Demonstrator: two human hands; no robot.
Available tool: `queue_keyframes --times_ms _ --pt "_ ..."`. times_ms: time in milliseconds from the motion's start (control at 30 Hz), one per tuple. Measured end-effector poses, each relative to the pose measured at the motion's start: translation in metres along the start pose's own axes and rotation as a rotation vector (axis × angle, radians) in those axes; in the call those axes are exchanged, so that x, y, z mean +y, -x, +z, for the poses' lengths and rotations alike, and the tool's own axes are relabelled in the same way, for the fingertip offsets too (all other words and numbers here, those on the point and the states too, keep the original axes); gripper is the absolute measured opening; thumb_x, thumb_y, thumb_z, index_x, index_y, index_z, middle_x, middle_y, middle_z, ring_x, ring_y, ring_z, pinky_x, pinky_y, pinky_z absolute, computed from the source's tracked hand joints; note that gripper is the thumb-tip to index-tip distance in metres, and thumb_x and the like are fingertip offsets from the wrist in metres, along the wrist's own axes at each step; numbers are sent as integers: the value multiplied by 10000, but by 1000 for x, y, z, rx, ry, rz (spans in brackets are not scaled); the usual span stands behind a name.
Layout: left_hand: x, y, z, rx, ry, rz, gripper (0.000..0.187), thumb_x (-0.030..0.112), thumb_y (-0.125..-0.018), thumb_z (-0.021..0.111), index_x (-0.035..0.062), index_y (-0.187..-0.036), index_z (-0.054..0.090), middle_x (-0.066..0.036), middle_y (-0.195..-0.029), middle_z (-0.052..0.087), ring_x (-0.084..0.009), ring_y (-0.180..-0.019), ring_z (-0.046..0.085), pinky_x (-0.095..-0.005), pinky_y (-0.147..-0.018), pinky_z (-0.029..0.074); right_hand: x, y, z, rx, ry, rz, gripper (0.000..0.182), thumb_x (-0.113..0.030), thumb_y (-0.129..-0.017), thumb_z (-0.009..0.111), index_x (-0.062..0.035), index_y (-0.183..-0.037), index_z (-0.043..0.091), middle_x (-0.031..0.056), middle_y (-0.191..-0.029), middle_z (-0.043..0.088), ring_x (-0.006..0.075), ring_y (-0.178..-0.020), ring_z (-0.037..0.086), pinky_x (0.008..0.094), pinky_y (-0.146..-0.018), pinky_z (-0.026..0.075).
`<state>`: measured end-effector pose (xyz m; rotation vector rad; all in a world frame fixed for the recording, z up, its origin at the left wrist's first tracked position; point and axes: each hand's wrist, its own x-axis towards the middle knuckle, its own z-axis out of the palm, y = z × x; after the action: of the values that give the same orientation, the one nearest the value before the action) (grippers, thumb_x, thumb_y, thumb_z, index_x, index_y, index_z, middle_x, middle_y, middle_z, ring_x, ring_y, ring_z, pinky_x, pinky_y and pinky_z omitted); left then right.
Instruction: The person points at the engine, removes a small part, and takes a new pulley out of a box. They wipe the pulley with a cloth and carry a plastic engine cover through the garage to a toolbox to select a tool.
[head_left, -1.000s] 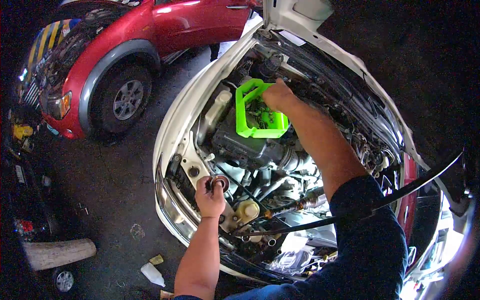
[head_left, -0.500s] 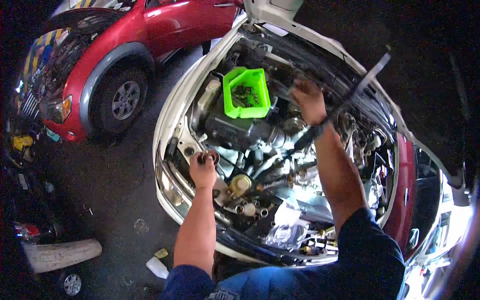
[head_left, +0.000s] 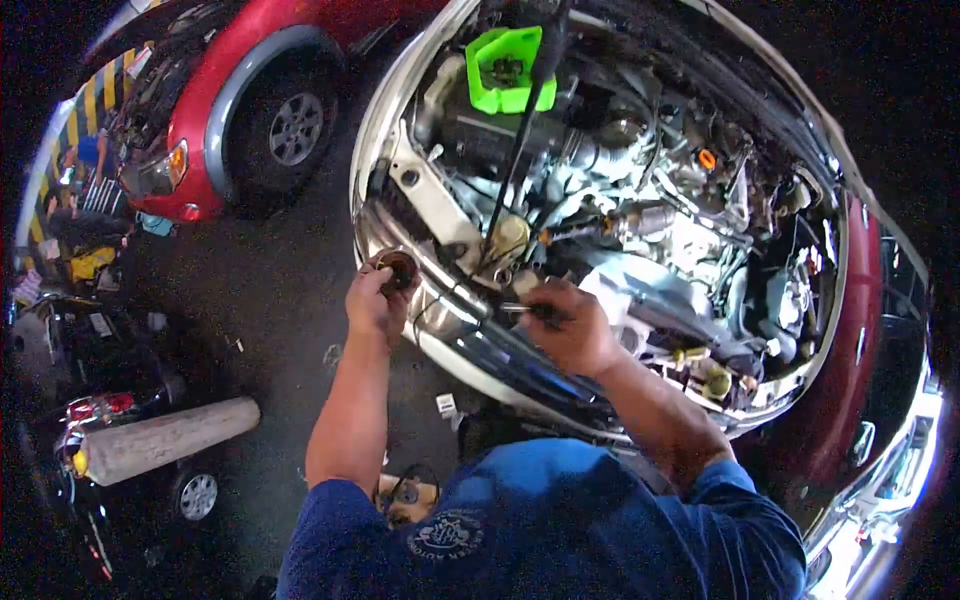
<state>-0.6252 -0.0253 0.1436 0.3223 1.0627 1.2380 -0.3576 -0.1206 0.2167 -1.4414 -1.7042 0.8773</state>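
Observation:
My left hand (head_left: 372,300) is closed around a round, cup-like brown part (head_left: 399,268) with a dark hollow middle, held over the front left edge of the white car. My right hand (head_left: 575,328) grips a small tool with a dark handle and a thin metal shaft (head_left: 515,308), which looks like a screwdriver. Its shaft points left, toward the round part, with a gap between them. Both hands are above the front of the open engine bay (head_left: 620,230), near a round, cream-coloured cap (head_left: 509,235).
A bright green tray (head_left: 484,98) with small dark pieces sits on the engine's far side. A thin black rod (head_left: 515,165) crosses the bay. To the left stands a red vehicle (head_left: 195,130); a grey cylinder (head_left: 170,440) lies below it. Another red car (head_left: 860,260) is at right.
My right hand has come back from the far side of the engine to the front and now holds the tool. My left hand still has the round part, now nearer the car's edge. The view has shifted.

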Motion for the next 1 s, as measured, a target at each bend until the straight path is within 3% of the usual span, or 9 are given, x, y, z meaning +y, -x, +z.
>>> queue_keyframes --times_ms 67,133,267,333,367,633,733,867,1000 --pt "-1 36 -3 -120 92 -61 325 15 -818 428 -10 -1134 496 -169 -1004 606 -291 -861 629 -430 -738 558 -8 -5 25 70 67 -367 285 -143 -736 721 -69 -999 640 148 -950 650 304 -867 635 394 -753 531" --pt "-10 55 -7 -140 67 -90 327 32 -825 412 -18 -1137 494 -176 -1021 604 -302 -881 630 -436 -746 558 -30 -11 38 117 106 -456 186 -78 -729 718 -53 -898 644 111 -897 643 253 -817 638 349 -712 534" --pt "-27 95 12 -118 -10 -68 343 34 -833 426 -26 -1164 491 -161 -1030 608 -290 -911 625 -402 -750 549 -27 -7 53 64 153 -527 190 -117 -707 714 -61 -878 653 92 -886 641 264 -823 622 357 -741 525" --pt "-43 105 19 -186 -438 192 352 40 -842 463 -32 -1185 489 -147 -1046 607 -275 -920 621 -380 -767 542 -14 3 53 82 311 -601 220 -147 -682 709 -65 -875 645 78 -903 639 252 -868 614 362 -770 512" --pt "-50 119 30 -31 -197 25 367 42 -841 498 -36 -1200 488 -140 -1059 600 -260 -929 616 -371 -793 532 -6 9 49 66 354 -618 216 -162 -684 701 -68 -869 642 76 -906 639 246 -883 612 365 -782 505" --pt "-132 140 44 -227 -233 -154 376 5 -808 478 -1 -1184 484 -144 -1085 577 -270 -981 594 -374 -838 512 44 84 -1 105 423 -535 159 -212 -660 597 -85 -752 568 56 -765 502 229 -742 527 353 -633 453" --pt "-149 166 89 -273 -299 -148 365 4 -782 466 26 -1145 498 -139 -1063 574 -271 -971 592 -372 -827 511 64 114 -23 77 410 -482 158 -230 -683 575 -94 -764 574 56 -782 500 224 -771 516 344 -677 449" --pt "-187 192 136 -108 -380 -294 290 11 -752 455 40 -1035 509 -120 -987 577 -253 -930 586 -378 -840 488 95 149 -69 153 292 -408 158 -235 -698 572 -105 -776 615 70 -844 500 243 -842 522 340 -718 447" --pt "-225 210 156 -274 -414 -509 318 19 -724 468 21 -1031 553 -117 -984 599 -255 -932 592 -368 -862 478 128 194 -104 164 123 -297 226 -178 -687 651 -43 -862 608 149 -958 552 341 -884 550 416 -791 457"
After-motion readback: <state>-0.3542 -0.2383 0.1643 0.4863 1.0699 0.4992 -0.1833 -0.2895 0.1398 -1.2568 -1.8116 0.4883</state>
